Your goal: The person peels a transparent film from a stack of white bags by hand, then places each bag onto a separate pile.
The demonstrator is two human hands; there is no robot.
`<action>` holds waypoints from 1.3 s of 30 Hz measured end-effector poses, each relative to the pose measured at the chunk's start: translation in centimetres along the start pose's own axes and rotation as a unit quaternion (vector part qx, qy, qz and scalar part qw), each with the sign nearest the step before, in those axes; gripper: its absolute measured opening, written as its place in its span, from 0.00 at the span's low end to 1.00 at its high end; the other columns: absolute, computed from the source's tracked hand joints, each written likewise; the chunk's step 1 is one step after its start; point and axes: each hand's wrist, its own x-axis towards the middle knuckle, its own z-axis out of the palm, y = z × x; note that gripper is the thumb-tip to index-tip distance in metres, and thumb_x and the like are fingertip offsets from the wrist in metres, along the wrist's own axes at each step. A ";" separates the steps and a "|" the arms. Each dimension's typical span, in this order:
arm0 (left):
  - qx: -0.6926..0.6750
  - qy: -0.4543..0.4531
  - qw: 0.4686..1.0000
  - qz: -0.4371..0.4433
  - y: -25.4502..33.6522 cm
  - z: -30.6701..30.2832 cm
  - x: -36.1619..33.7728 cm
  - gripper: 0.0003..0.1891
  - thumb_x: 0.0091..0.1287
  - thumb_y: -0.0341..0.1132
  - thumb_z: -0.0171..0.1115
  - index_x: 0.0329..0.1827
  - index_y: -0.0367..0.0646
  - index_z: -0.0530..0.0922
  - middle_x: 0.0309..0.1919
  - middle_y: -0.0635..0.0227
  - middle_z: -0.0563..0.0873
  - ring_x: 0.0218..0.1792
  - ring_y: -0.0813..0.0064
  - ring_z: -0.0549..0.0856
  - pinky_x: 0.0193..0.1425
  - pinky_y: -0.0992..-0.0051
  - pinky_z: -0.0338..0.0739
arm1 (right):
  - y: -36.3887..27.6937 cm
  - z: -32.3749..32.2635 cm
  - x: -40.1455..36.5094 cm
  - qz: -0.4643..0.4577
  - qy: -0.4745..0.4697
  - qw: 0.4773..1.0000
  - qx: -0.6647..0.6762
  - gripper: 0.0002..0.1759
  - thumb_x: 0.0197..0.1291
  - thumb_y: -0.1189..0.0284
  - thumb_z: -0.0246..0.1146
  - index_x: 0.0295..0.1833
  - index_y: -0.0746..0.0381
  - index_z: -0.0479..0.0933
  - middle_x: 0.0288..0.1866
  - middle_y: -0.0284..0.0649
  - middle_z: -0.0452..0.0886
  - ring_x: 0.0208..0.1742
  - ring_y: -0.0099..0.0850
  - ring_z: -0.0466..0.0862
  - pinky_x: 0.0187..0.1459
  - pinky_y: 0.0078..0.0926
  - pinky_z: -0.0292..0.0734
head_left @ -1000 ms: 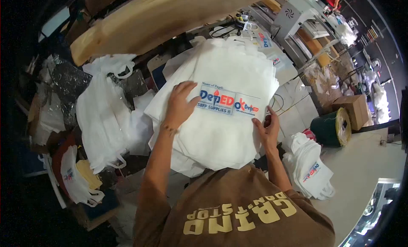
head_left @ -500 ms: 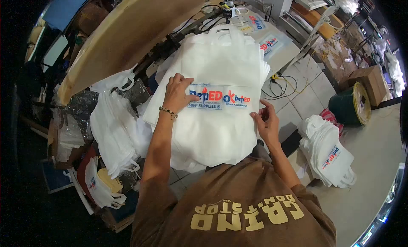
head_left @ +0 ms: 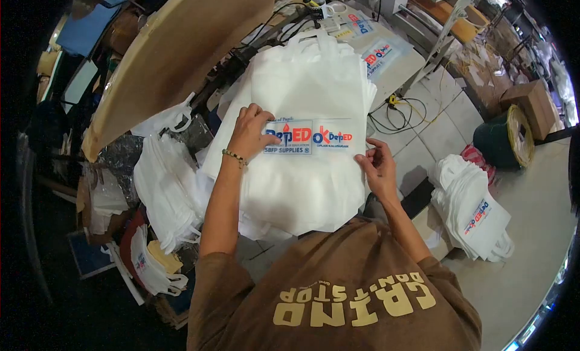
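Observation:
A stack of white fabric bags (head_left: pixel 302 188) lies in front of me, its handles pointing away. Across the upper bag runs a clear printed strip (head_left: pixel 308 137) with red and blue lettering. My left hand (head_left: pixel 249 132), below a beaded bracelet, rests on the strip's left end with thumb and fingers apart. At the right edge of the stack is my right hand (head_left: pixel 378 168), its thumb near the bag's edge and its fingers curled; whether it pinches the fabric or strip edge cannot be made out.
More white bags lie at the left (head_left: pixel 166 191) and lower right (head_left: pixel 474 212). Printed strips (head_left: pixel 379 56) rest on the table behind. A curved board (head_left: pixel 175 55) rises at upper left. A green spool (head_left: pixel 504 136) and cables (head_left: pixel 402 118) are on the right.
The view has shifted slightly. Both hands keep nearly the same places on the bag, and the strip lies as before.

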 end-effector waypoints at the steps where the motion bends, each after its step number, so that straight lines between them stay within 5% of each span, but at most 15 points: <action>1: -0.004 0.005 1.000 0.004 -0.1 0.1 0.3 0.34 0.39 0.36 0.83 0.55 0.41 0.83 0.50 0.61 0.78 0.55 0.56 0.75 0.64 0.63 0.72 | 0.0 0.0 0.0 -0.003 -0.001 1.000 -0.009 0.25 0.59 0.75 0.72 0.61 0.68 0.74 0.31 0.30 0.75 0.33 0.18 0.73 0.37 0.16 0.71; 9: 0.027 -0.064 0.998 -0.008 0.3 -0.5 1.0 0.39 0.34 0.37 0.86 0.56 0.42 0.81 0.51 0.62 0.77 0.57 0.59 0.74 0.66 0.65 0.72 | 0.3 -0.1 0.2 0.013 -0.010 0.999 0.030 0.24 0.59 0.76 0.71 0.60 0.68 0.74 0.32 0.30 0.76 0.33 0.18 0.74 0.38 0.16 0.71; 18: 0.015 -0.094 0.995 -0.028 0.3 -0.8 2.5 0.32 0.35 0.35 0.85 0.47 0.44 0.78 0.48 0.62 0.76 0.54 0.57 0.74 0.62 0.64 0.73 | 0.2 -0.3 0.2 0.030 -0.022 0.999 0.023 0.24 0.60 0.77 0.70 0.61 0.68 0.73 0.33 0.31 0.75 0.34 0.18 0.74 0.37 0.17 0.71; 24: -0.122 -0.106 0.985 -0.055 -2.7 0.5 3.0 0.27 0.42 0.31 0.82 0.47 0.42 0.80 0.46 0.60 0.80 0.53 0.59 0.78 0.60 0.65 0.74 | -0.4 -0.4 0.0 0.039 -0.034 0.998 0.033 0.24 0.61 0.77 0.70 0.61 0.68 0.72 0.34 0.31 0.75 0.34 0.18 0.74 0.38 0.16 0.71; 27: -0.082 -0.095 0.991 -0.052 -1.9 0.1 2.6 0.23 0.46 0.30 0.79 0.46 0.41 0.81 0.43 0.60 0.82 0.50 0.59 0.80 0.58 0.65 0.76 | -0.9 -0.4 0.1 0.053 -0.035 0.997 0.042 0.23 0.61 0.77 0.70 0.61 0.68 0.72 0.35 0.31 0.75 0.34 0.18 0.74 0.38 0.15 0.70; 29: 0.006 0.022 1.000 0.005 -0.8 0.1 2.0 0.21 0.47 0.27 0.77 0.45 0.38 0.81 0.40 0.62 0.81 0.46 0.61 0.82 0.55 0.68 0.78 | -1.0 -0.4 0.0 0.066 -0.033 0.996 0.048 0.23 0.61 0.77 0.70 0.60 0.68 0.72 0.35 0.31 0.75 0.34 0.17 0.73 0.38 0.14 0.70; 32: -0.047 0.046 0.997 0.039 2.5 0.8 1.2 0.18 0.50 0.26 0.73 0.46 0.38 0.81 0.41 0.60 0.81 0.46 0.60 0.83 0.54 0.68 0.78 | -1.2 -0.9 0.0 0.059 -0.031 0.997 0.035 0.20 0.61 0.77 0.70 0.57 0.69 0.74 0.35 0.30 0.75 0.35 0.17 0.72 0.38 0.14 0.69; 34: -0.216 0.023 0.973 0.081 6.8 2.8 -0.1 0.19 0.52 0.27 0.73 0.48 0.39 0.81 0.48 0.57 0.81 0.50 0.59 0.82 0.52 0.68 0.80 | -2.0 -1.1 -0.1 0.070 -0.033 0.996 0.047 0.15 0.62 0.75 0.69 0.51 0.70 0.76 0.34 0.29 0.76 0.34 0.16 0.72 0.38 0.14 0.69; 37: -0.167 0.036 0.975 0.143 12.0 6.4 -1.4 0.26 0.52 0.38 0.78 0.54 0.40 0.81 0.67 0.54 0.76 0.67 0.50 0.74 0.71 0.56 0.65 | -2.1 -1.5 0.0 0.041 -0.037 0.998 0.005 0.11 0.65 0.73 0.67 0.47 0.69 0.78 0.31 0.31 0.77 0.34 0.16 0.73 0.37 0.16 0.70; 39: -0.149 0.074 0.977 0.130 13.7 7.5 -1.8 0.25 0.53 0.38 0.77 0.54 0.39 0.81 0.68 0.54 0.75 0.68 0.51 0.73 0.71 0.56 0.66 | -3.1 -1.2 0.2 0.010 -0.048 0.999 -0.020 0.10 0.66 0.72 0.66 0.45 0.69 0.78 0.31 0.31 0.77 0.34 0.16 0.73 0.37 0.17 0.71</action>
